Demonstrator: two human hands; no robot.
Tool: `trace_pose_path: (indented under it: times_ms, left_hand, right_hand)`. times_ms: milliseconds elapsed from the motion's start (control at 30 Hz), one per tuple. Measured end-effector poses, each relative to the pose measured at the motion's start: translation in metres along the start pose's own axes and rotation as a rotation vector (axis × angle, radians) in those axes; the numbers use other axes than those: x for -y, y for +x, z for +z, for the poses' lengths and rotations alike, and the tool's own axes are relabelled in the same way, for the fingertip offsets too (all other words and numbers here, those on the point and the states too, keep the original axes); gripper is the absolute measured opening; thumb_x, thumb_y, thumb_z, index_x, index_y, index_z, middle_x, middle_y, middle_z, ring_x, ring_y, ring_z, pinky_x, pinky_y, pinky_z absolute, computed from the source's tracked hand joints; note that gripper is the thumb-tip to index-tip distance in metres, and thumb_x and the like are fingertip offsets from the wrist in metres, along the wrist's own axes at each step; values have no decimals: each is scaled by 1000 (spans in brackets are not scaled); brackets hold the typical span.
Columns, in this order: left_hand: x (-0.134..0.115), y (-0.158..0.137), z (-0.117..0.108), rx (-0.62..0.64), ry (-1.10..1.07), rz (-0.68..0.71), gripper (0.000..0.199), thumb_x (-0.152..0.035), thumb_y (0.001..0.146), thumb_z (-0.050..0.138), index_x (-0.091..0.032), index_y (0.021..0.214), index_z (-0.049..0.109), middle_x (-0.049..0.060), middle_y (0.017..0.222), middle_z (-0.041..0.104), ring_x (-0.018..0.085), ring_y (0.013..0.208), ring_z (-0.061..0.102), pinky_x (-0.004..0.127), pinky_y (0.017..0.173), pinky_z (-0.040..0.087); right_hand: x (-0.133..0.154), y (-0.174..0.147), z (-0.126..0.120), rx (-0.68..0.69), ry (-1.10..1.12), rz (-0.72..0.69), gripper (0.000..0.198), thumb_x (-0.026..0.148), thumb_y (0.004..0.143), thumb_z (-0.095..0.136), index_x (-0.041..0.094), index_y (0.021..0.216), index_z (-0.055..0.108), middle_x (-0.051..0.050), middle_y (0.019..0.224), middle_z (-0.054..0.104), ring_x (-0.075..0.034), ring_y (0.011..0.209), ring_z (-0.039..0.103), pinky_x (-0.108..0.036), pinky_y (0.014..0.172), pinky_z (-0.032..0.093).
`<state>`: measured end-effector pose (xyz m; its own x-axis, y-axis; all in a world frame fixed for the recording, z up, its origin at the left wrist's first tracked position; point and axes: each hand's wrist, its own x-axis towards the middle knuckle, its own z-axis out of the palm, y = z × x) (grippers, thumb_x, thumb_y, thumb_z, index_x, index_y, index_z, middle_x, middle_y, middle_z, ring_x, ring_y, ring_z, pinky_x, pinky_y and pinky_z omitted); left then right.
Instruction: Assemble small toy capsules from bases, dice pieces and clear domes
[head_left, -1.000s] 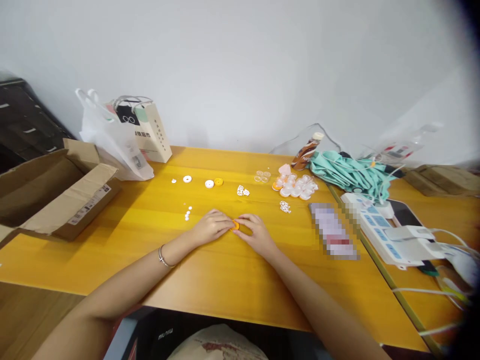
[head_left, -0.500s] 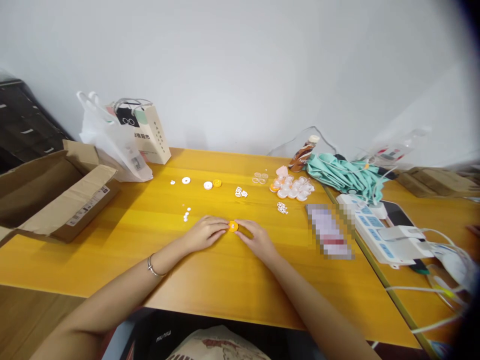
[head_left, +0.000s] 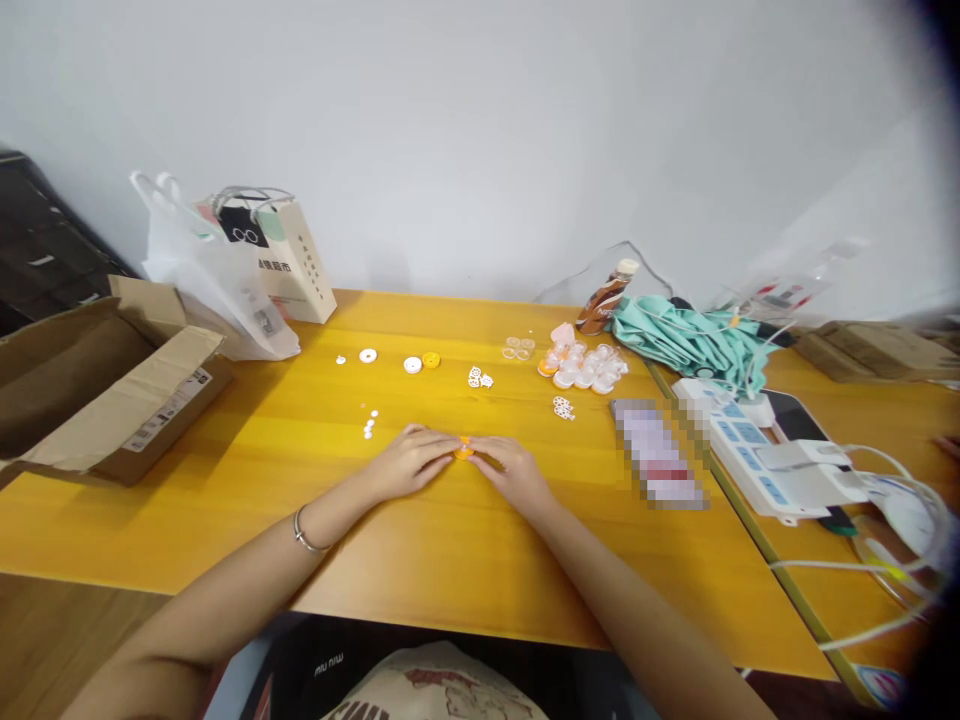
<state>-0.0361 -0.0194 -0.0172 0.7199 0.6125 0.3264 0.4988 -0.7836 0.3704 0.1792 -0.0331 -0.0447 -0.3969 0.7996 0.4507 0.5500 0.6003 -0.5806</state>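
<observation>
Between my two hands, low over the table, is a small round orange plastic piece (head_left: 464,452) with a pale centre. My left hand (head_left: 416,462) grips it from the left with fingertips and thumb. From the right, my right hand (head_left: 514,470) pinches the same piece, and its fingers partly cover the top. Small white discs (head_left: 370,426) lie left of my left hand. Beyond my hands are a white ring (head_left: 412,366), a yellow ring (head_left: 431,360) and white cut-out pieces (head_left: 480,378). More white cut-outs (head_left: 563,408) lie to the right.
Clear domed pieces (head_left: 592,370) are clustered near a brown bottle (head_left: 606,298). A phone (head_left: 658,455) and a power strip (head_left: 739,450) with cables are at right, near a folded teal umbrella (head_left: 686,340). An open cardboard box (head_left: 112,425) and bags (head_left: 217,290) stand left.
My right fingers have moved left over the top of the orange piece, and my left fingertips have closed in, covering more of it. The whole view has shifted slightly.
</observation>
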Motion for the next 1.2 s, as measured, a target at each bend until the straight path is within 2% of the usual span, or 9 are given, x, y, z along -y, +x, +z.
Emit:
trace_pose_path:
  times_ms: [567,900,1200]
  left_hand:
    - [1,0,0,-2,44,29,30,-25,90,41,-22,118,53,6,118,60,14,103,57,31,88,35]
    - [-1,-1,2,39,216,120,32,-20,91,35,-18,120,50,10,121,57,18,107,54,37,93,33]
    - [0,-3,4,58,272,131,33,-19,92,34,-16,122,48,10,123,55,20,109,53,39,95,32]
  right_hand:
    - [1,2,-3,21,-70,-37,19,24,85,51,26,100,63,-2,102,69,-18,94,62,-36,83,46]
    - [4,1,-3,73,-221,-139,21,22,88,45,23,100,62,-7,104,66,-20,94,60,-39,83,46]
    - [5,4,-4,57,-123,-102,18,20,87,47,23,99,59,-5,101,67,-20,93,60,-39,84,45]
